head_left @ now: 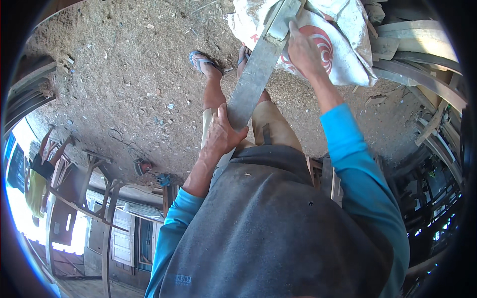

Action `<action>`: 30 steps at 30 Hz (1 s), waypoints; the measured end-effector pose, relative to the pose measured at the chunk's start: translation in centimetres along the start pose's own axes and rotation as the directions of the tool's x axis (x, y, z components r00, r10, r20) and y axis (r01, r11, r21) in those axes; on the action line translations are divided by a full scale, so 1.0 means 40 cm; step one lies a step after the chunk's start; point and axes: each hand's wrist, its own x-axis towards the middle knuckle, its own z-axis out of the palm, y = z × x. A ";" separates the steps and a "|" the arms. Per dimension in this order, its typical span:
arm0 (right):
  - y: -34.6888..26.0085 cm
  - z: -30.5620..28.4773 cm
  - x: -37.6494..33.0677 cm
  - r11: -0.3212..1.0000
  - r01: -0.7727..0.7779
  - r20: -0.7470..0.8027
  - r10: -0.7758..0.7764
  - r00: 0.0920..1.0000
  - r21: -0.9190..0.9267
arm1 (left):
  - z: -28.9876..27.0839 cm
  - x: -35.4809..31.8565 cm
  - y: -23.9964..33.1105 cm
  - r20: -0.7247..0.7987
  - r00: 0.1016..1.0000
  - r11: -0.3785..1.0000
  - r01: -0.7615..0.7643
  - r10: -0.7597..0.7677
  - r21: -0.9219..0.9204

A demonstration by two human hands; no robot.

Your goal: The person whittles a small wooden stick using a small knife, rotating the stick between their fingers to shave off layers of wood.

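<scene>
Hands in view: two, both belonging to the wearer. Workpiece: one long grey board (254, 79), positioned in front of the wearer and running from above the lap toward the upper edge of the view, between and above the two lower legs.

Left hand (221, 134): grip closed around the near end of the board, thumb lying across it. Right hand (304, 52): located at the far end, on the right-hand edge, one finger extended against the side. Closure of this grip cannot be told. One shorter grey piece (284, 22) lies over the far end of the board; how the two are joined, if at all, is unclear.

Adjacent items: one white sack (348, 59) with one red circular print, beneath and beside the right hand. Feet: two; one blue sandal (201, 59) is clearly visible, while the other foot (243, 53) is partly hidden by the board.

Surroundings: one red-and-dark object (143, 166) and one teal object (163, 179) at lower left; one other person (37, 184) at the left edge; several timbers (422, 42) at right, overlapping and not countable.
</scene>
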 end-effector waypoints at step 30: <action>0.078 -0.047 0.084 0.995 -0.020 0.068 0.027 0.997 -0.096 | -0.023 0.010 -0.021 0.030 1.000 0.997 -0.009 0.007 0.071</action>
